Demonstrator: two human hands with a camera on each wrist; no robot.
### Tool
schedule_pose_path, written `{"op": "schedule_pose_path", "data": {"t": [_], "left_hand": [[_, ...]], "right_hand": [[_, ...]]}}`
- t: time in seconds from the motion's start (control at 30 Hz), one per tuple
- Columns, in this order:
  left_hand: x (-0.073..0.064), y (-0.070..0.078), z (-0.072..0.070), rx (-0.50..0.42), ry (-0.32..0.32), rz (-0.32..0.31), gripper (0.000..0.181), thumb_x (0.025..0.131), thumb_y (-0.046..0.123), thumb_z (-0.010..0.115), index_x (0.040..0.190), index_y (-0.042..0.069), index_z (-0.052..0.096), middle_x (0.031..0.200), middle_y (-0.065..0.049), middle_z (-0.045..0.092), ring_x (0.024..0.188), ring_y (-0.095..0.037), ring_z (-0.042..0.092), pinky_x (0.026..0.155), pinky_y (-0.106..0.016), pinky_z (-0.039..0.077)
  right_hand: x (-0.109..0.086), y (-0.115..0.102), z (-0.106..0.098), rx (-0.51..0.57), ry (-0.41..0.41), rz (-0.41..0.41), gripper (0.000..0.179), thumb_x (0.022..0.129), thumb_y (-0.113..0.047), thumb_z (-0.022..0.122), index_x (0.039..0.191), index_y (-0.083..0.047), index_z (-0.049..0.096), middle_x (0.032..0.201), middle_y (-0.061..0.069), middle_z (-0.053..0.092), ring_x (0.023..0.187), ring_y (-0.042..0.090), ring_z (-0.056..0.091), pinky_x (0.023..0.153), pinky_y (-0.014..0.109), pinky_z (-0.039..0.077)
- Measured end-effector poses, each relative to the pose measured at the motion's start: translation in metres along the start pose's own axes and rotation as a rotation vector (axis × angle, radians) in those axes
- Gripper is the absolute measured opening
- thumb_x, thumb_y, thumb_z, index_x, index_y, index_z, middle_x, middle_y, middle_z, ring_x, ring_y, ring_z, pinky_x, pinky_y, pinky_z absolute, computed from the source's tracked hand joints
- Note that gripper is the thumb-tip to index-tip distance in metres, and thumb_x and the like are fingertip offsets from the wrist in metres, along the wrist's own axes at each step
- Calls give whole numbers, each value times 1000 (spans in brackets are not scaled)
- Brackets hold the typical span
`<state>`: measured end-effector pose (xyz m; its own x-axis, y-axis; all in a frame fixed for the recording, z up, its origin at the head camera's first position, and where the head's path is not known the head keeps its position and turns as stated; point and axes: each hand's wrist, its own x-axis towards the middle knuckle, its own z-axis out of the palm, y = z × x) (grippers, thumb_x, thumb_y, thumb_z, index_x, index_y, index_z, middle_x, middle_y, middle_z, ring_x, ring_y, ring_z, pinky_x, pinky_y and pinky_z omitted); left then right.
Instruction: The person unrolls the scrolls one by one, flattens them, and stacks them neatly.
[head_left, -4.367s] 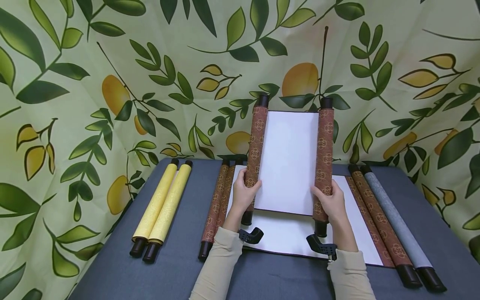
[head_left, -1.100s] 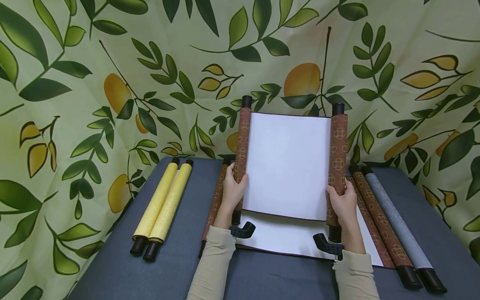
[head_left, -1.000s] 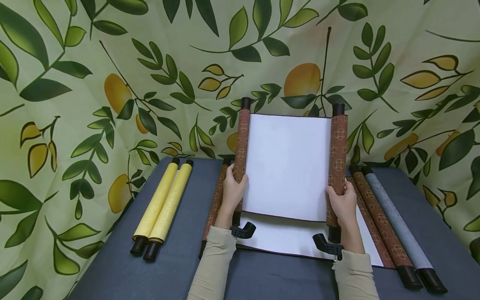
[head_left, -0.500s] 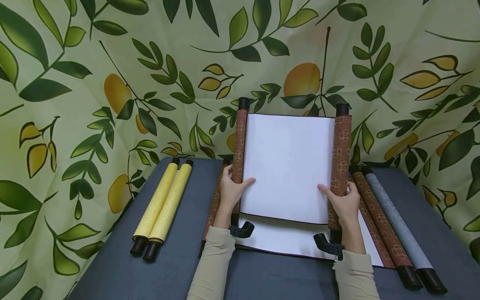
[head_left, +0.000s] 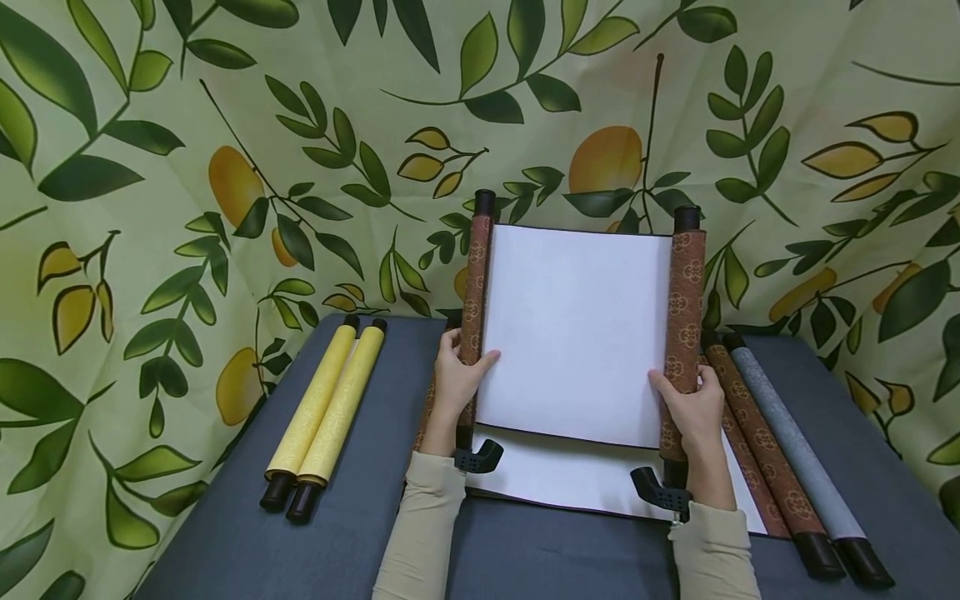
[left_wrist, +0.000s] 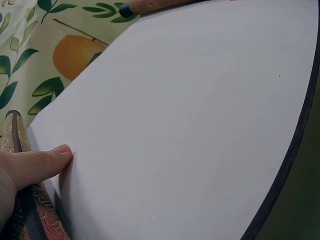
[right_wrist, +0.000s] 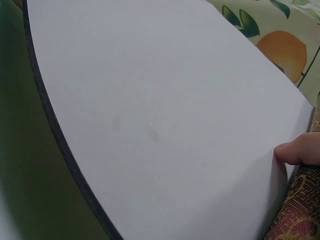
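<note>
A hanging scroll, partly unrolled, is held up in front of me with its blank white paper (head_left: 577, 333) facing me. Its left roller (head_left: 472, 283), brown with a flower pattern and black end knobs, is gripped by my left hand (head_left: 457, 379). My right hand (head_left: 692, 408) grips the matching right roller (head_left: 684, 308). Both thumbs lie over the paper's side margins; the left thumb (left_wrist: 42, 162) and the right thumb (right_wrist: 302, 149) show close up in the wrist views. Most other fingers are hidden behind the rollers. The paper's dark lower edge sags in a slight curve.
Beneath, another brown scroll lies spread on the blue-grey table (head_left: 337, 550), its white sheet (head_left: 555, 479) partly covered. Two yellow rolled scrolls (head_left: 341, 400) lie at left. At right lie a brown roll (head_left: 765, 450) and a grey-blue roll (head_left: 802, 450). A leaf-print cloth (head_left: 300, 208) hangs behind.
Since the earliest frame, both hands have moved apart with the rollers, baring a wider stretch of white paper. Over the last second the spread grows slightly, and the thumbs have shifted onto the paper.
</note>
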<state>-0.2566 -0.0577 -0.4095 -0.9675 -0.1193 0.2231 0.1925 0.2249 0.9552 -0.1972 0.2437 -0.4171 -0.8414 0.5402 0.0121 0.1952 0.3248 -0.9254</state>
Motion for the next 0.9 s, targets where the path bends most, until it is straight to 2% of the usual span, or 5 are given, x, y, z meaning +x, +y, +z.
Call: {"op": "schedule_pose_path", "data": {"t": [0.27, 0.4, 0.5, 0.63, 0.9], "left_hand": [[0, -1, 0, -4, -44, 44, 60, 83, 15, 74, 130, -2, 41, 116, -26, 62, 94, -32, 66, 65, -28, 51], [0, -1, 0, -21, -60, 77, 56, 84, 13, 73, 129, -2, 43, 108, -27, 65, 79, -23, 65, 57, -23, 46], [0, -1, -1, -34, -69, 79, 55, 85, 13, 72, 129, -1, 43, 109, -28, 65, 82, -31, 66, 58, -26, 47], [2, -2, -2, -20, -69, 74, 53, 87, 15, 70, 131, 0, 45, 121, -29, 60, 99, -42, 63, 64, -31, 49], [7, -3, -6, 1, -68, 83, 48, 87, 14, 70, 128, 1, 50, 110, -23, 62, 81, -17, 58, 66, -24, 47]], "right_hand": [[1, 1, -5, 13, 29, -32, 55, 89, -26, 65, 136, -4, 44, 108, -2, 51, 76, -7, 43, 61, 9, 39], [1, 2, -7, 20, 34, -41, 54, 89, -27, 66, 134, -5, 46, 96, -12, 49, 73, -7, 44, 61, 12, 40], [2, 2, -9, 22, 28, -25, 54, 88, -29, 67, 134, -6, 47, 92, -15, 48, 72, -5, 45, 61, 14, 41], [3, 1, -11, 16, 29, -18, 55, 88, -31, 67, 133, -5, 49, 93, -15, 48, 72, -4, 45, 60, 14, 41], [4, -4, -18, -33, 37, -71, 54, 87, -25, 69, 132, 0, 51, 101, 3, 55, 67, -7, 43, 56, 13, 41]]}}
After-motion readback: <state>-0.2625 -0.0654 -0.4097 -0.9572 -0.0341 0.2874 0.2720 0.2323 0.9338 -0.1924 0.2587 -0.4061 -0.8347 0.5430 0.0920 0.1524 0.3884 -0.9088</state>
